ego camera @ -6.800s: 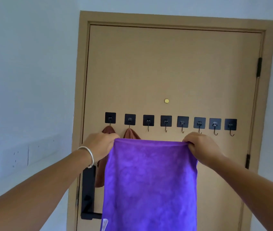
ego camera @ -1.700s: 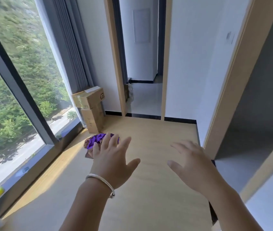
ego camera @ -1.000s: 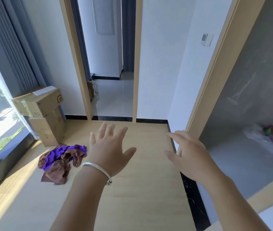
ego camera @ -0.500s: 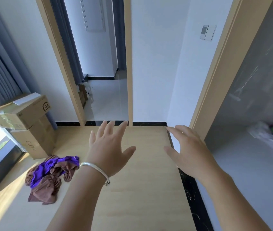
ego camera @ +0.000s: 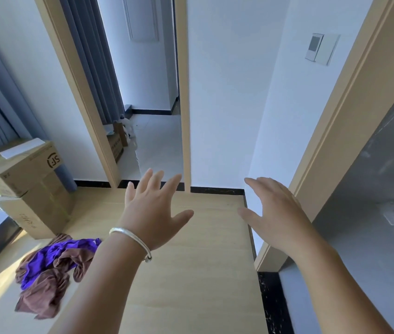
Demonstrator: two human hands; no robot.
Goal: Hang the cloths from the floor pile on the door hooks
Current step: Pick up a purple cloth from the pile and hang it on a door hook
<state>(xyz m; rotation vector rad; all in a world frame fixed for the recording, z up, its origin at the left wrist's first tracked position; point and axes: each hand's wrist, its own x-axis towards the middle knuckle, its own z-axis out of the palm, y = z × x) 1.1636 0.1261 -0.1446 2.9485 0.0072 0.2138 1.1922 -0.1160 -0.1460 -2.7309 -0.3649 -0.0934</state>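
Lying crumpled on smooth wood floor: soft cloths.

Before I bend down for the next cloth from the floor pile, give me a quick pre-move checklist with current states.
1. Left hand free: ok, fingers spread, holding nothing.
2. Right hand free: ok, open and empty.
3. Cloth pile in view: ok, purple and brown cloths on the wooden floor, lower left.
4. Path to pile: ok, bare floor between; cardboard boxes stand behind it.
5. Free door hook: cannot tell, door out of view.
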